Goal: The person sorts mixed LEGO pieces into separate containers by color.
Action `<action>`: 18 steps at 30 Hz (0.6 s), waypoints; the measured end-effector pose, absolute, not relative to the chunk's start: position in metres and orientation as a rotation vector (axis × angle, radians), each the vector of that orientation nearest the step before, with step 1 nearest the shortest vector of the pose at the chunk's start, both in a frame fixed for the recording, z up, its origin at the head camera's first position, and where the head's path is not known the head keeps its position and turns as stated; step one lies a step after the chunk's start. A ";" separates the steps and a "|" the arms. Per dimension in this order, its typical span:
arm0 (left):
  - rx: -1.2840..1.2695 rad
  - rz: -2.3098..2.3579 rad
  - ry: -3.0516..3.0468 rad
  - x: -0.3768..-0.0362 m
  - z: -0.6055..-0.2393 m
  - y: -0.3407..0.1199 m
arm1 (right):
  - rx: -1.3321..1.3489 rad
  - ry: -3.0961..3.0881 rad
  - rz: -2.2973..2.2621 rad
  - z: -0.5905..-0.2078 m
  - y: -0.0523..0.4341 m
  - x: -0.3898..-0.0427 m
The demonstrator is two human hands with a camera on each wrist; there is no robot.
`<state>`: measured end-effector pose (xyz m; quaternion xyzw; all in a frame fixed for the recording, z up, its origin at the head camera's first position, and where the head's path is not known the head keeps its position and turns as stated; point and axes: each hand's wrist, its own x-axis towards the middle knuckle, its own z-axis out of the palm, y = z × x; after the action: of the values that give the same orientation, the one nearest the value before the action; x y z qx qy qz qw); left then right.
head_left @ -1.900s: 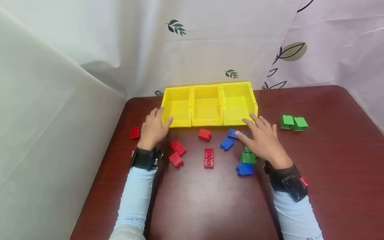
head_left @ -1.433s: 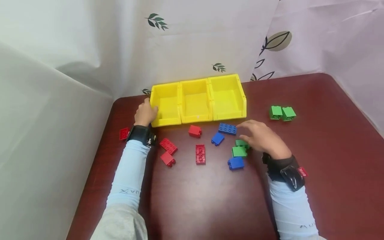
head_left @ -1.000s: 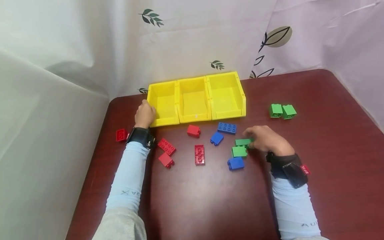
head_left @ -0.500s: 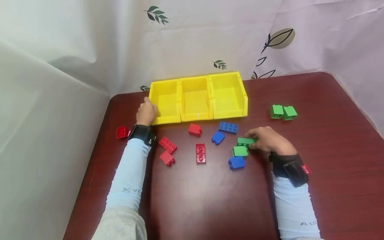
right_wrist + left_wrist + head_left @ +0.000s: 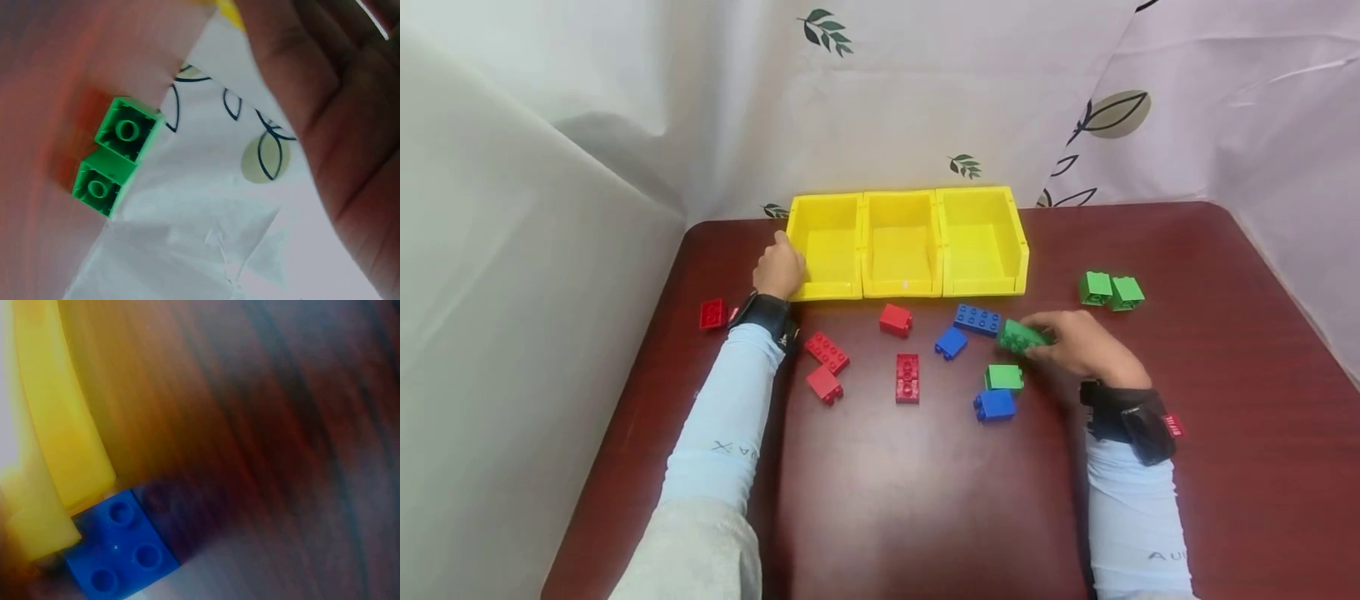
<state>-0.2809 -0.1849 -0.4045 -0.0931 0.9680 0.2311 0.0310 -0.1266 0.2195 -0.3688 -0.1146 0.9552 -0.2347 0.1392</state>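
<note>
The right hand [image 5: 1078,343], right of centre in the head view, pinches a green brick [image 5: 1022,337] between curled fingers and holds it just off the table [image 5: 1225,375]; the left hand [image 5: 780,268], left of centre, curls round the left corner of the yellow bins [image 5: 907,287] and steadies them; the left wrist view is too blurred to add anything about its fingers.

The green brick hangs just right of a long blue brick [image 5: 977,319] and in front of the right-hand bin; by my reading the step in hand is the lift, with the brick gripped but not yet carried anywhere; the next move seems to call for a short carry up and over a bin's low front wall, keeping the pinch firm and clear of the long blue brick.

Below it lie a second green brick [image 5: 1003,377] and a small blue brick [image 5: 996,405]; another blue one [image 5: 951,342] sits towards the centre; red bricks [image 5: 907,377] are scattered centre and left; two green blocks [image 5: 1110,290] stand touching at the right, also seen in the right wrist view [image 5: 114,154].
</note>
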 end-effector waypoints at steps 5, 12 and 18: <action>-0.276 0.696 2.997 -0.289 -0.398 -0.176 | -0.263 2.856 -0.793 -0.352 0.219 -0.139; -0.290 0.708 2.969 -0.292 -0.389 -0.161 | -0.029 2.921 -0.811 -0.322 0.206 -0.181; -0.301 0.648 2.929 -0.294 -0.383 -0.154 | 0.161 2.839 -0.689 -0.309 0.190 -0.241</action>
<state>-0.2935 -0.1541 -0.3828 -0.0996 0.9695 0.2147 0.0633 -0.2406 0.1902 -0.3091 0.0547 0.9647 -0.2340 0.1076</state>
